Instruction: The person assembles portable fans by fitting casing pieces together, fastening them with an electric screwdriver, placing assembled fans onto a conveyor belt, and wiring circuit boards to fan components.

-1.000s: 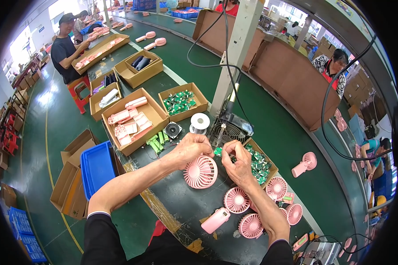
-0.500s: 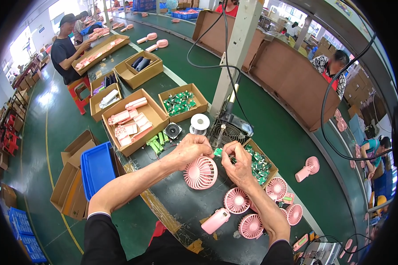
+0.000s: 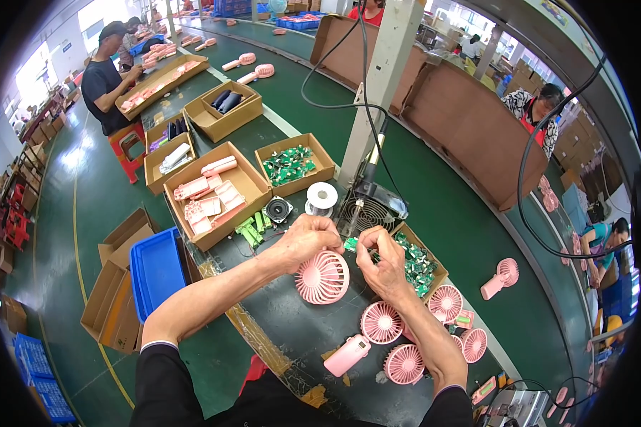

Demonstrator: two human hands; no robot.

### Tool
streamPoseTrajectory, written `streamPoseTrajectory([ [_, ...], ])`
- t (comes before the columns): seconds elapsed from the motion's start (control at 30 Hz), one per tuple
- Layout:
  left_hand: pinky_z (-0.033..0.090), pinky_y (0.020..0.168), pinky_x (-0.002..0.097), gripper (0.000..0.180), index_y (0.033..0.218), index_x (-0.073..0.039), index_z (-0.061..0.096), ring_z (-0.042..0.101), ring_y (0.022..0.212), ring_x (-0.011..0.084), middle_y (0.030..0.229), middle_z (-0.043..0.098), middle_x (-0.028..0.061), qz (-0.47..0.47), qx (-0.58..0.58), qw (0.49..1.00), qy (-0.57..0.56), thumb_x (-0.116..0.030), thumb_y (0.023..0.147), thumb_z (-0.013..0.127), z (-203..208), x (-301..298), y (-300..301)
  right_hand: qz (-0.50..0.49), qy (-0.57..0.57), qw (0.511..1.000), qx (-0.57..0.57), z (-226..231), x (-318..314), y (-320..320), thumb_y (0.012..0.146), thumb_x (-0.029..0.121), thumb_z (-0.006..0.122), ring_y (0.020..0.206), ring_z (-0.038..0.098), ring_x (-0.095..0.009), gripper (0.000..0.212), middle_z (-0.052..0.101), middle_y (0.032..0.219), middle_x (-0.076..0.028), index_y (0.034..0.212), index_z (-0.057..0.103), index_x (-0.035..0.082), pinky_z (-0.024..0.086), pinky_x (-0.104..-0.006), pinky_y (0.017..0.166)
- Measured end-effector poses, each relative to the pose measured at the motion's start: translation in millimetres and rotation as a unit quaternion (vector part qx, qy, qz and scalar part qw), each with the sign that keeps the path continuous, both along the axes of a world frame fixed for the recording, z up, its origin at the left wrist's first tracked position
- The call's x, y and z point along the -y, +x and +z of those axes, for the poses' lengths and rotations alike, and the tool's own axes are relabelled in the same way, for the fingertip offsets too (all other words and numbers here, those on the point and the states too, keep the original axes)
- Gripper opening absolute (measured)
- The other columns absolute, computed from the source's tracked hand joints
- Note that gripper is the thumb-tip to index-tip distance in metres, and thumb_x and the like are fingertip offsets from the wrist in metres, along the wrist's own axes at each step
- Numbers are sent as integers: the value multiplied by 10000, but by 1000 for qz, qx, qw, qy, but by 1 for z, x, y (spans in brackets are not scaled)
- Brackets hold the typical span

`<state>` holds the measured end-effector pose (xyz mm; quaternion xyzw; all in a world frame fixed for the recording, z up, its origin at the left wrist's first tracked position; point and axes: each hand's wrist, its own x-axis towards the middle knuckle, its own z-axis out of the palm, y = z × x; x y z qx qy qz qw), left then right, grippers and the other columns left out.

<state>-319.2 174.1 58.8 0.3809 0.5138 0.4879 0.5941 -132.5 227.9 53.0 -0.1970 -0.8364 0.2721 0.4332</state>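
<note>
Both my hands meet over the dark bench, close below an upright soldering iron. My left hand is closed in a pinch just above a pink round fan head; what its fingertips hold is too small to make out. A small green circuit board shows between the two hands, against the fingertips of my closed right hand. Behind my left hand stands a spool of solder wire. Beside my right wrist lie several pink fans and a pink handle casing.
A box of green circuit boards sits right of my right hand; another board box and a box of pink casings stand left. Green battery cells lie near. A post and hanging cable rise behind. The green conveyor carries fans.
My hands stay almost still, fingers pinched at the same spot. On the conveyor, the pink fan at the right has shifted slightly rightward and nearer.
</note>
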Motion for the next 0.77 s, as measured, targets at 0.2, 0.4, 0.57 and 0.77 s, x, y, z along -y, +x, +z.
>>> streamPoseTrajectory([
  [0.2, 515, 658, 246, 57, 779, 33, 630, 644, 717, 147, 794, 683, 131, -5, -4, 1000, -3, -8, 783, 591, -4, 0, -1, -2, -7, 1000, 3, -2, 2, 1, 765, -105, 618, 679, 601, -234, 187, 566, 781, -114, 834, 473, -9, 484, -318, 593],
  [0.4, 516, 667, 251, 51, 781, 31, 625, 644, 717, 151, 795, 681, 133, -9, 7, 1000, -1, -12, 780, 596, -8, 6, 2, -5, 3, 1000, 6, -3, 7, 3, 766, -106, 615, 676, 606, -240, 183, 572, 785, -120, 834, 474, -11, 489, -326, 599],
  [0.57, 519, 673, 255, 46, 781, 31, 617, 646, 726, 154, 799, 679, 133, -13, 20, 1000, 6, -10, 777, 596, -1, 16, 6, -4, -2, 1000, 5, 3, 17, 8, 766, -105, 615, 682, 609, -241, 184, 580, 797, -123, 834, 473, -9, 494, -321, 604],
  [0.77, 527, 694, 279, 64, 769, 21, 626, 655, 735, 165, 781, 683, 124, -16, 34, 999, 24, -41, 771, 614, 12, 35, 10, 3, 2, 1000, 10, 16, 34, 15, 782, -88, 617, 704, 622, -236, 177, 597, 827, -115, 849, 482, 3, 512, -301, 627],
])
